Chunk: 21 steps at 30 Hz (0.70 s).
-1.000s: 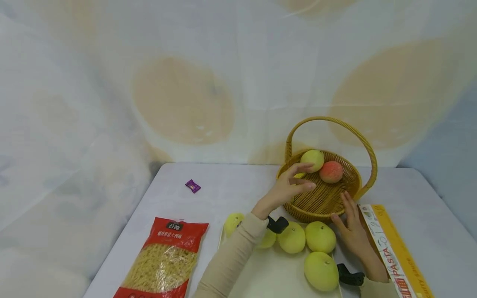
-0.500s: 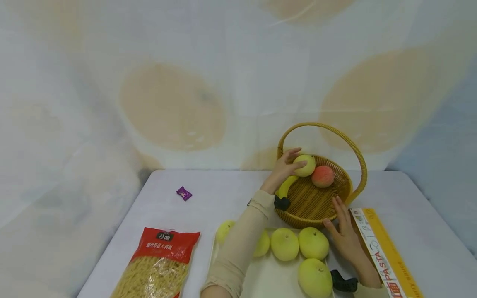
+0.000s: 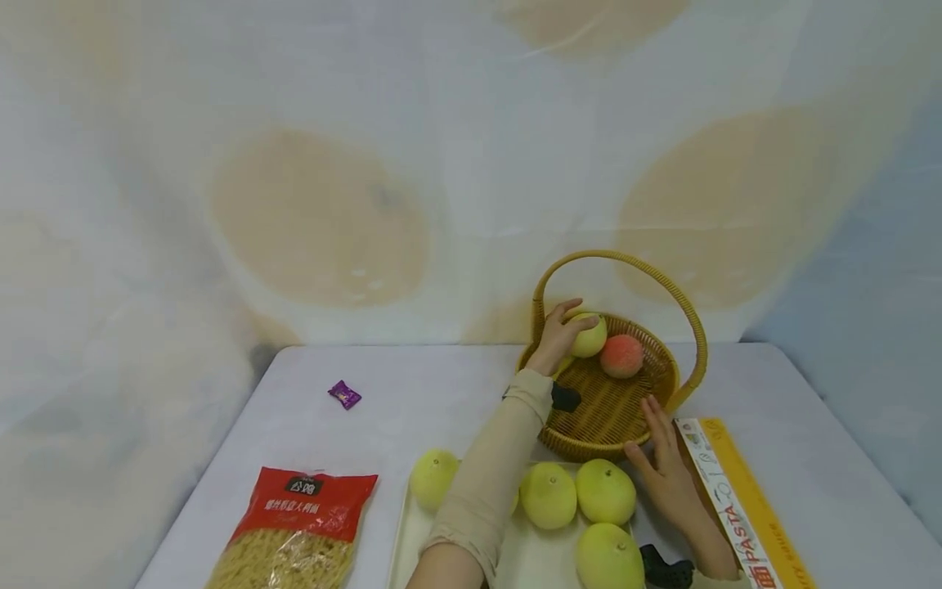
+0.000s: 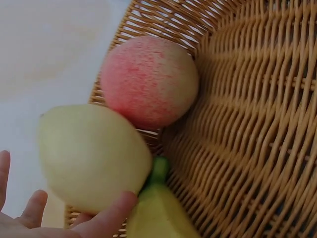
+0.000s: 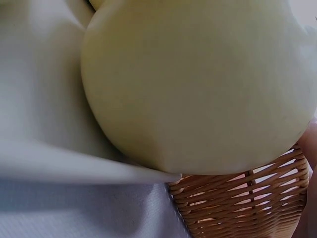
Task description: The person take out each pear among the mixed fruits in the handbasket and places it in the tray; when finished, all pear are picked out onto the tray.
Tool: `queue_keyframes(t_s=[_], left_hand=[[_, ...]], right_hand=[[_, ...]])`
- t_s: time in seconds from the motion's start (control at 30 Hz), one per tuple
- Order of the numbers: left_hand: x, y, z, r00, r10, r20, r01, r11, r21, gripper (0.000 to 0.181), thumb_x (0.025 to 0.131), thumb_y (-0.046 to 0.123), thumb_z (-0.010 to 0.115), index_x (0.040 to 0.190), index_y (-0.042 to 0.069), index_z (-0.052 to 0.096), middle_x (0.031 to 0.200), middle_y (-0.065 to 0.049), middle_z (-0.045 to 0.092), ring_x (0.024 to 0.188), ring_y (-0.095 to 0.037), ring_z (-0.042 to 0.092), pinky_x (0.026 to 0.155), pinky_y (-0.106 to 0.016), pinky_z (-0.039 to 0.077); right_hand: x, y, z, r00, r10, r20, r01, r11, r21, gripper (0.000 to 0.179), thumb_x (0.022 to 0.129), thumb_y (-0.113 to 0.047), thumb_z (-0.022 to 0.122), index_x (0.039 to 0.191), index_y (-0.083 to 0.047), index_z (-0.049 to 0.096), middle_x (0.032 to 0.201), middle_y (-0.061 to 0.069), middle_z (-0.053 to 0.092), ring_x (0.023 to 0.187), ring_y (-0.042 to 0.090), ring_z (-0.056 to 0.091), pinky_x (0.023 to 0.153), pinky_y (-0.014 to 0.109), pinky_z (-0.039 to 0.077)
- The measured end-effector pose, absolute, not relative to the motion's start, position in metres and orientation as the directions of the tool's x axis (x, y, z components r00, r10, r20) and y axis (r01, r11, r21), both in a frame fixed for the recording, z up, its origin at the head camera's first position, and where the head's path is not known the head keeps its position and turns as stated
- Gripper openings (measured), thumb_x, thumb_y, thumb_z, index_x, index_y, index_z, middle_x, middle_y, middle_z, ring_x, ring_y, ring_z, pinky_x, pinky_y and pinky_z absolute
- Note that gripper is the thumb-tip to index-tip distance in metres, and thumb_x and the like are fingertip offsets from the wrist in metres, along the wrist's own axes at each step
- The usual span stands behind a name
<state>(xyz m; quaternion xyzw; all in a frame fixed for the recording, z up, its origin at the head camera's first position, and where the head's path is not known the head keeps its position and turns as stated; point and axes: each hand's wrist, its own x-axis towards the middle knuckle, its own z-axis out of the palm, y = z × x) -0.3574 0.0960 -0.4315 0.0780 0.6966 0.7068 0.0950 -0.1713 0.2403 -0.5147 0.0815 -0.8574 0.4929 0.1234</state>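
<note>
A wicker basket (image 3: 603,409) with a tall arched handle holds a pale yellow-green fruit (image 3: 591,337), a peach (image 3: 621,356) and a banana (image 4: 158,210). My left hand (image 3: 561,337) is at the left side of the pale fruit, its thumb at the fruit's lower edge. In the left wrist view, its other fingers (image 4: 33,208) are spread apart, with the fruit not enclosed. My right hand (image 3: 666,466), fingers extended, touches the basket's front right rim. The right wrist view shows another pale fruit (image 5: 198,89) up close.
In front of the basket, a cream tray (image 3: 401,532) bears several pale yellow-green fruits, partly behind my left sleeve (image 3: 486,491). A pasta box (image 3: 736,499) lies at right. A red bag of pasta (image 3: 298,523) and a purple wrapped candy (image 3: 344,394) are at left.
The left hand has reached farther back, from over the basket's front left to the pale fruit. The right hand stays at the rim. The whole head view has shifted slightly.
</note>
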Motion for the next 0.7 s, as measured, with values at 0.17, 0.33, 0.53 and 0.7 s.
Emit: queue_keyframes(t_s=[0.17,0.33,0.53,0.7], left_hand=[[-0.360,0.105,-0.437,-0.976,0.215,-0.038,-0.027,0.053,0.998,0.051,0.087,0.026,0.072,0.134,0.019,0.057,0.142,-0.009,0.048,0.118,-0.030,0.053,0.096,-0.056,0.047],[-0.359,0.109,-0.439,-0.985,0.171,-0.033,-0.009,0.138,0.990,0.052,0.082,0.018,0.077,0.132,0.020,0.060,0.137,-0.010,0.052,0.107,-0.026,0.056,0.083,-0.047,0.053],[-0.356,0.114,-0.444,-0.998,0.062,0.010,0.023,0.211,0.977,0.051,0.075,0.001,0.080,0.120,0.020,0.067,0.136,-0.011,0.049,0.112,-0.027,0.053,0.082,-0.038,0.053],[-0.353,0.115,-0.447,-0.999,0.038,0.022,0.031,0.260,0.965,0.048,0.073,0.001,0.082,0.115,0.020,0.069,0.131,-0.012,0.050,0.115,-0.030,0.052,0.093,-0.044,0.051]], right_hand=[[-0.168,0.240,-0.512,-0.944,-0.016,0.329,-0.293,0.500,-0.815,0.071,0.100,-0.014,0.051,0.157,-0.021,0.009,0.162,0.020,0.003,0.147,0.042,0.002,0.102,0.077,0.015],[-0.166,0.238,-0.510,-0.940,-0.021,0.341,-0.307,0.488,-0.817,0.070,0.100,-0.013,0.051,0.157,-0.022,0.010,0.162,0.019,0.003,0.148,0.033,0.000,0.104,0.077,0.013],[-0.166,0.236,-0.510,-0.945,-0.034,0.327,-0.297,0.511,-0.806,0.070,0.101,-0.015,0.050,0.157,-0.023,0.009,0.163,0.017,0.004,0.148,0.038,0.003,0.103,0.076,0.017],[-0.167,0.235,-0.510,-0.944,-0.033,0.327,-0.296,0.522,-0.800,0.069,0.101,-0.016,0.050,0.157,-0.022,0.011,0.163,0.015,0.005,0.148,0.035,0.003,0.103,0.076,0.017]])
